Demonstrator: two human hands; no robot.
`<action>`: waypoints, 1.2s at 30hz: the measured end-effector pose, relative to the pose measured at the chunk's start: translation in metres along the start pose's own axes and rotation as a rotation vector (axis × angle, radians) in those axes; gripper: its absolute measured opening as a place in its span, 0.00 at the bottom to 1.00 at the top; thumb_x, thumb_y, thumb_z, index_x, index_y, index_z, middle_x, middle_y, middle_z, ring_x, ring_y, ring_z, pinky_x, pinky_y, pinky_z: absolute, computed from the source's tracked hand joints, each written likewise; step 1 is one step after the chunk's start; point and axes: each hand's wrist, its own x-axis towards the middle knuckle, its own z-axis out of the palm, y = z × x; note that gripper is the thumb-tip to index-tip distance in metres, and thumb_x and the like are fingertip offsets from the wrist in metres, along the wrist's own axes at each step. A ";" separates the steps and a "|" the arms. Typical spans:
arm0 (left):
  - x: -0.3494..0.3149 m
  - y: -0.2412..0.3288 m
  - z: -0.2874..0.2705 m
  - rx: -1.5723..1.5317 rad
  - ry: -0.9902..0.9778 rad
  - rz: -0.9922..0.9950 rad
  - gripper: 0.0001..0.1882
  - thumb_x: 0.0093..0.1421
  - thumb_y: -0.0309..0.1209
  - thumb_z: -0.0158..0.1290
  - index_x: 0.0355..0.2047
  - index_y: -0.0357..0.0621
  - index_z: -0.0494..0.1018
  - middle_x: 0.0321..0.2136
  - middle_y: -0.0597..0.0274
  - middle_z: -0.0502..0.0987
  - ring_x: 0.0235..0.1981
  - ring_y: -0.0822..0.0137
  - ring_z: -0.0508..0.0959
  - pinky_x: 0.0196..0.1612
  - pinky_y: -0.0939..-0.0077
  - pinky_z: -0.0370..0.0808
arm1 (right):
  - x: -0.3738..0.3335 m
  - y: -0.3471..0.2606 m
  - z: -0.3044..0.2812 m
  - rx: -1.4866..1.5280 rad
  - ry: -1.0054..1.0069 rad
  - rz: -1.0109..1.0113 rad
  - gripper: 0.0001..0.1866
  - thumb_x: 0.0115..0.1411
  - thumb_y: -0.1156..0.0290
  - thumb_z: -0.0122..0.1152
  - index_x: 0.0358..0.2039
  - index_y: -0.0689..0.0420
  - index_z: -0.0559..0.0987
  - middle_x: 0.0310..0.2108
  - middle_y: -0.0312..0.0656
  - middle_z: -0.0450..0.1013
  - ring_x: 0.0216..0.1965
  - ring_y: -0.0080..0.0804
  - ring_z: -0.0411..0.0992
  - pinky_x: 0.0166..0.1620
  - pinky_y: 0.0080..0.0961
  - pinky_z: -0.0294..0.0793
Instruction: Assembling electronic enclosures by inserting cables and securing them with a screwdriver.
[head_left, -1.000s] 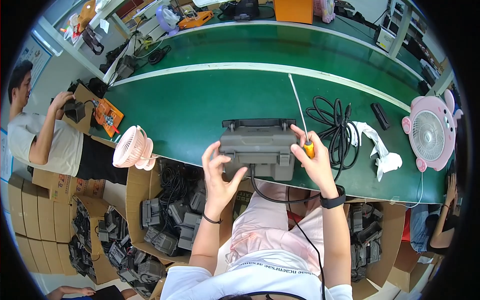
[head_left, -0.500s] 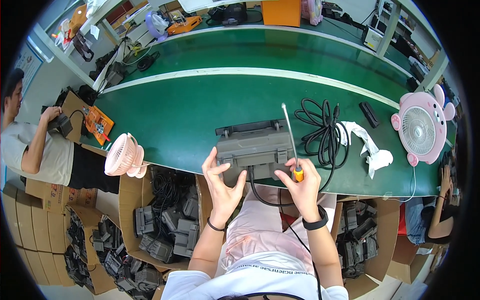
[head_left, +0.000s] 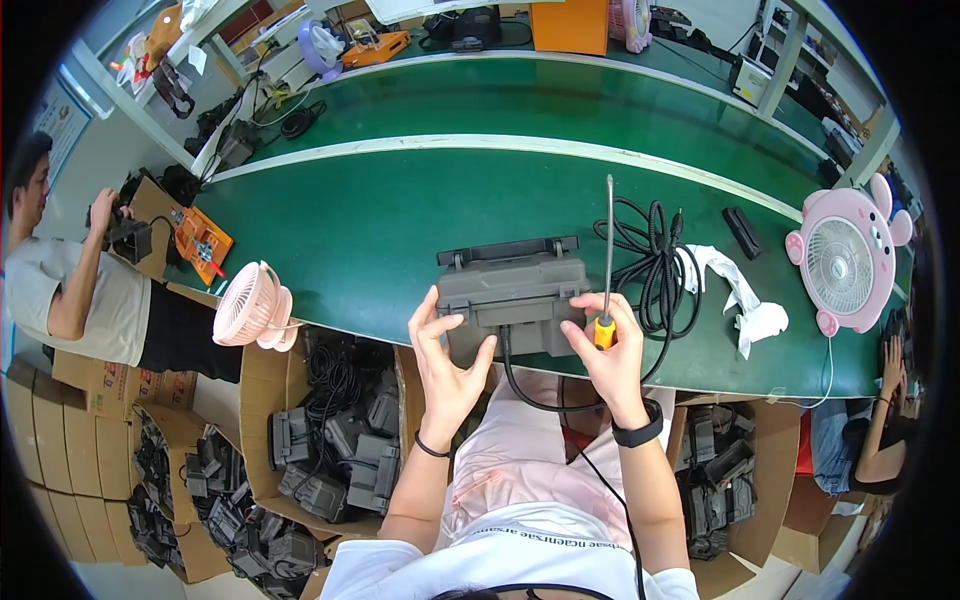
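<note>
A dark grey plastic box (head_left: pixel 520 288) with a raised handle or flap along its far side rests at the green bench's near edge. My left hand (head_left: pixel 447 350) grips its left end, thumb on the near face. My right hand (head_left: pixel 612 350) holds a screwdriver (head_left: pixel 608 250) with a yellow and black handle, its shaft pointing away from me. That hand's thumb and fingertips also touch the box's right end. A black cable (head_left: pixel 530 399) comes out of the near face, loops below my right hand and appears to lead to a coiled bundle (head_left: pixel 655 265) on the right.
Right of the coil lie white crumpled cloth or tissue (head_left: pixel 745 305), a black oblong piece (head_left: pixel 741 232) and a pink fan (head_left: pixel 840 262). A small pink fan (head_left: pixel 252 306) stands left. Cartons of grey boxes (head_left: pixel 335 450) flank me. Another person (head_left: pixel 85 285) works at the left.
The screwdriver has swung from leaning left to nearly upright in the picture, its tip shifting right. My right hand has turned slightly with it. The box stays at the bench edge.
</note>
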 end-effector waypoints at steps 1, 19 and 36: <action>0.000 -0.003 0.000 -0.011 -0.004 -0.003 0.31 0.49 0.20 0.66 0.48 0.46 0.60 0.64 0.46 0.55 0.64 0.49 0.62 0.63 0.54 0.66 | 0.002 -0.002 0.002 -0.020 0.007 -0.056 0.20 0.49 0.79 0.71 0.44 0.55 0.81 0.35 0.35 0.70 0.28 0.20 0.67 0.31 0.17 0.67; 0.089 0.022 -0.009 0.526 -0.200 0.318 0.12 0.59 0.39 0.57 0.30 0.45 0.69 0.46 0.54 0.74 0.59 0.48 0.68 0.62 0.38 0.54 | 0.055 0.040 0.010 0.220 -0.065 0.233 0.29 0.50 0.57 0.75 0.48 0.53 0.73 0.41 0.36 0.67 0.35 0.19 0.64 0.35 0.17 0.66; 0.106 -0.007 -0.002 0.524 -0.620 0.307 0.30 0.58 0.50 0.53 0.61 0.59 0.67 0.63 0.58 0.61 0.66 0.44 0.57 0.66 0.42 0.54 | 0.075 0.044 0.024 0.245 -0.026 0.264 0.26 0.52 0.60 0.74 0.48 0.55 0.74 0.44 0.39 0.74 0.36 0.20 0.70 0.37 0.17 0.70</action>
